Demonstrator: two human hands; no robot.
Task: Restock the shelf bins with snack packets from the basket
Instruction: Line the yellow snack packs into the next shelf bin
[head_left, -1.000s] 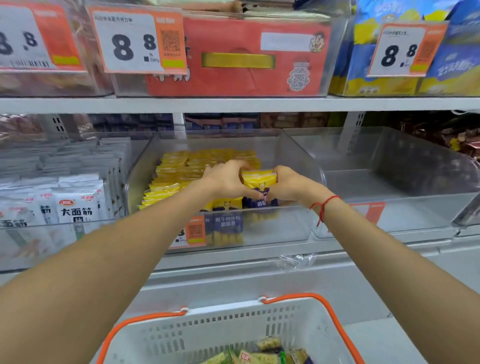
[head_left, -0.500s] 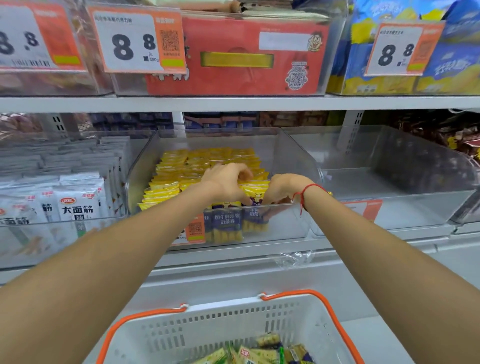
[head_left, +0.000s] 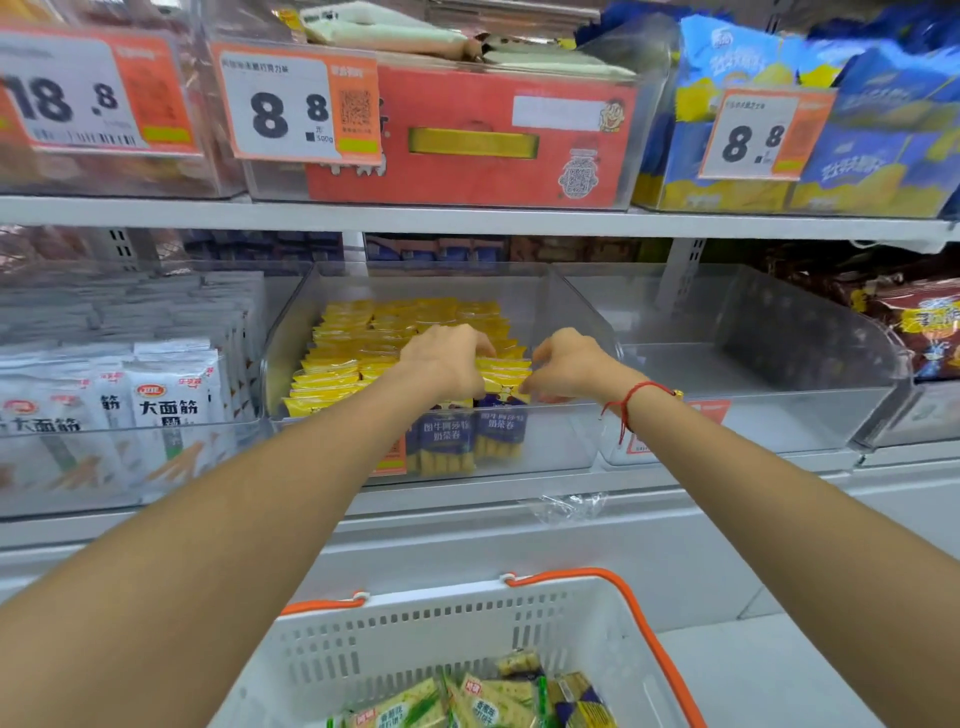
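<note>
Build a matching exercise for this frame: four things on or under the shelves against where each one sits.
Things:
1. yellow-and-purple snack packets
2. white plastic basket with orange handles
3. white-and-red packets
4. empty clear plastic bin

Places:
A. left bin
B. right of the hands
C. below the shelf, nearest the camera
D. middle bin, under both hands

Pairs: 1-D, 2-C, 3-A, 4-B

Two hands (head_left: 447, 358), three price tags (head_left: 301, 104), one basket (head_left: 415, 634), one red wrist string (head_left: 628, 400)
</note>
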